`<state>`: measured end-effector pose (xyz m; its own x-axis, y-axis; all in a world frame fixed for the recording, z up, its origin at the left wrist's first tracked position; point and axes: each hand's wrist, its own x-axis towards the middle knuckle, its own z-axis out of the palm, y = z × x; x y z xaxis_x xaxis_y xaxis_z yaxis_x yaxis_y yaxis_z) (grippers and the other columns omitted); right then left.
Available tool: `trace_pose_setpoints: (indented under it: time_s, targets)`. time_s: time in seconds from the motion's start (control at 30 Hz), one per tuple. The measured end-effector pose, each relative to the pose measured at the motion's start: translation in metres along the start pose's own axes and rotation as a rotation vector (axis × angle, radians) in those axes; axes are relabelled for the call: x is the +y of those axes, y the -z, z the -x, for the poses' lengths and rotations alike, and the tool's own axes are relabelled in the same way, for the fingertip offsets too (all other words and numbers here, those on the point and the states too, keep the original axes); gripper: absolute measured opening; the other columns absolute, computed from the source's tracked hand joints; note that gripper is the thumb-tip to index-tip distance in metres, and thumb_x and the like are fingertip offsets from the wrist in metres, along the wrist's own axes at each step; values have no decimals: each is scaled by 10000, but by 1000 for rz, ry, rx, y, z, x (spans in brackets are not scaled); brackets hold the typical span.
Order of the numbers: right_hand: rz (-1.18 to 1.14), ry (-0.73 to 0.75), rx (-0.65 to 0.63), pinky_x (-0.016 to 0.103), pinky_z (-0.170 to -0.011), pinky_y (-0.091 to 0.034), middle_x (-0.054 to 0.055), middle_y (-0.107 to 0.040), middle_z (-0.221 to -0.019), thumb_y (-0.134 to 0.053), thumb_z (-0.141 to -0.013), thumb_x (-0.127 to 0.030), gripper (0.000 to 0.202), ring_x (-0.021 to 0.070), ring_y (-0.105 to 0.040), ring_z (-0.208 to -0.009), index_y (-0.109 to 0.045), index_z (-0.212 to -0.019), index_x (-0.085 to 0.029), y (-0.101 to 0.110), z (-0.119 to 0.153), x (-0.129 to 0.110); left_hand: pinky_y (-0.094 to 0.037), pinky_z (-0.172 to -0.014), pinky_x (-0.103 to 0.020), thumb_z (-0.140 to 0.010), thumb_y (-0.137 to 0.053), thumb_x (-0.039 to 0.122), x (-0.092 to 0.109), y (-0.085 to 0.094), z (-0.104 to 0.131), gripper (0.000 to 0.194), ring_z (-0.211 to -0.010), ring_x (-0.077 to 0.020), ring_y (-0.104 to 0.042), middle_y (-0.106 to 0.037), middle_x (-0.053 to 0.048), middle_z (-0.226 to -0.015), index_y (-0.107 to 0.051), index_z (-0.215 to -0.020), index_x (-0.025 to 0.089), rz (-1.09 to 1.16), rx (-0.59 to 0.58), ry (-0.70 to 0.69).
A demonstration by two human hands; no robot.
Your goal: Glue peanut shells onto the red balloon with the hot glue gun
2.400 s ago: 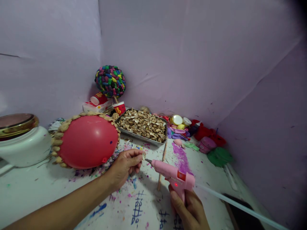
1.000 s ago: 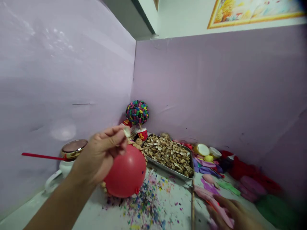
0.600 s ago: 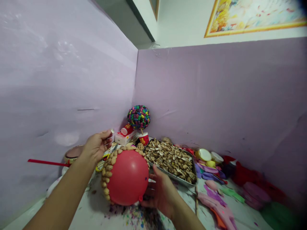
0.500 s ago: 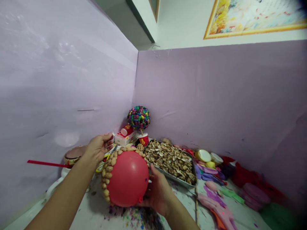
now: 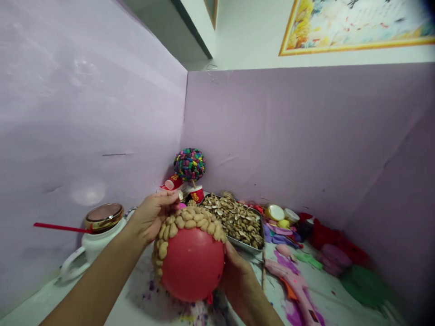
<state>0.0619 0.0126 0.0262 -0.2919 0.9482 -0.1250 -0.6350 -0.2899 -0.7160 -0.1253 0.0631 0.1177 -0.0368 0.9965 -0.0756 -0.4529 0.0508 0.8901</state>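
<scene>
A red balloon (image 5: pixel 193 265) is in front of me, its upper and left sides covered with rows of tan nutshells (image 5: pixel 190 219) that look like pistachio shells. My right hand (image 5: pixel 238 276) supports the balloon from its right side, fingers partly hidden behind it. Above the balloon's upper left, my left hand (image 5: pixel 154 215) pinches a small pale nutshell (image 5: pixel 180 195) between thumb and fingertip. Beyond the balloon, a metal tray (image 5: pixel 249 247) holds a heap of loose shells. The balloon's knot (image 5: pixel 210 299) points downward.
A pink glue gun (image 5: pixel 294 290) lies at the right. Behind it are tubs (image 5: pixel 275 212) and coloured clay. At the left stands a white mug (image 5: pixel 98 246) with a gold-rimmed lid. A multicoloured ball (image 5: pixel 189 164) on a stick rises from a red cup (image 5: pixel 196 194) in the corner.
The balloon has tilted toward me, showing more of its shell-covered top. My left hand has moved right and down, nearer the balloon, still pinching the shell. The view has shifted slightly.
</scene>
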Motion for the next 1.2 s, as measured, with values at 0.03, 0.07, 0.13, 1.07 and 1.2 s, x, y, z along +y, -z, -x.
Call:
trace_pose_setpoints:
  time_s: [0.03,0.07,0.13,1.07,1.2]
  targets:
    - [-26,14,-15,328,-706,-478,51,-651,-1090,-654,-669,-481,433,252,-575,-977,-636,-1017,-224,2,3,-1,-412,-476,-174,-626,-636,118,-3,-4,3,49,-479,-82,-506,-555,-2,-547,-589,-613,115,-13,-33,-2]
    - [-55,20,-28,344,-741,-472,52,-656,-1087,-642,-670,-503,434,265,-567,-1006,-649,-1001,-223,4,5,-1,-408,-484,-176,-610,-648,122,-6,-8,6,55,-486,-83,-503,-558,-5,-553,-595,-617,110,-26,-59,-4]
    - [-94,21,-44,378,-797,-456,57,-676,-1048,-611,-685,-533,438,278,-565,-1027,-663,-989,-223,7,8,1,-395,-491,-180,-583,-673,134,-13,-13,10,86,-492,-82,-492,-559,-8,-559,-607,-627,101,-49,-92,-9]
    - [315,175,477,275,-615,-500,47,-624,-1073,-731,-514,-544,651,252,-586,-969,-528,-1052,-238,19,10,-2,-396,-759,-238,-619,-698,174,-2,-33,64,73,-795,-176,-558,-658,-30,-776,-695,-692,171,-601,70,-681]
    - [301,153,487,223,-516,-467,60,-597,-1109,-728,-518,-548,646,262,-561,-995,-513,-1042,-237,22,17,-2,-384,-742,-241,-624,-685,153,-1,-25,82,95,-793,-189,-553,-654,-19,-791,-700,-693,216,-812,115,-800]
